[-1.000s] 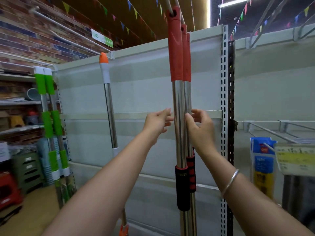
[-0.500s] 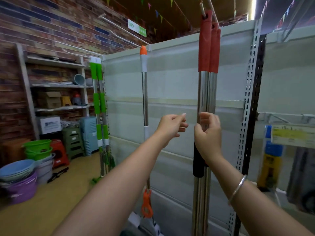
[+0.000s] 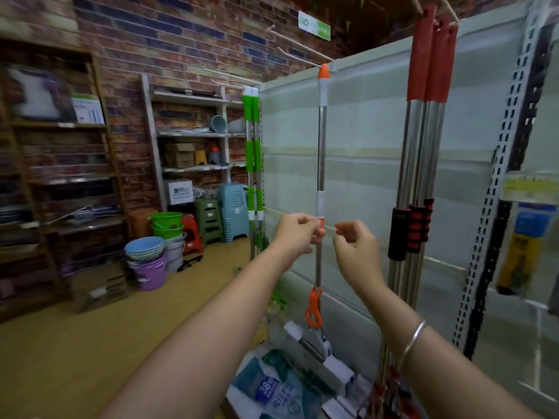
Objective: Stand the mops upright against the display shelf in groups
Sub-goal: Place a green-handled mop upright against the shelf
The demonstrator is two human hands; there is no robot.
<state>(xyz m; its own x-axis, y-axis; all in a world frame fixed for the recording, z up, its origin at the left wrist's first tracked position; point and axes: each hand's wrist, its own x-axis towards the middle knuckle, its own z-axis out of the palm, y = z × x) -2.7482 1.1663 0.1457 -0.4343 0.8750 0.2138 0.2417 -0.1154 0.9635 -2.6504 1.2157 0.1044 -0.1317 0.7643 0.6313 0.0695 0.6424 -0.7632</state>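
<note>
The orange-tipped mop (image 3: 321, 152) is standing upright against the display shelf (image 3: 366, 164) at centre; three red-gripped mops (image 3: 420, 152) are leaning bunched at three o'clock, two green-banded mops (image 3: 253, 158) (farther off) at nine o'clock.

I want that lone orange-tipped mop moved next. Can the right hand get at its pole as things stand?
Probably yes. The right hand hangs just beside the orange-tipped mop pole, holding nothing, with nothing between them. The left hand is already at the pole.
</note>
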